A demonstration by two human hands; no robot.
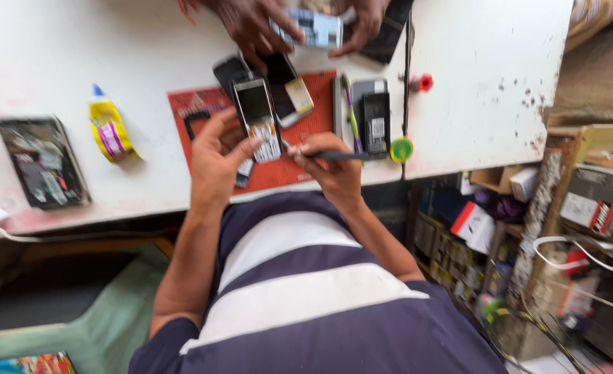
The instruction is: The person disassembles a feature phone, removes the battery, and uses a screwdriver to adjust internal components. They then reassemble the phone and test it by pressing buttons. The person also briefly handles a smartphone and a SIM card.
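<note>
Left hand grips keypad phone — right hand pinches dark tool.

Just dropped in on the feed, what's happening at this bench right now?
The person's left hand holds a small keypad phone over the red work mat on the white table. The right hand grips a thin dark tool, its tip at the phone's lower edge. Across the table, another person's hands hold a pale phone part. More phones lie on the mat, a yellow glue bottle to its left.
</note>
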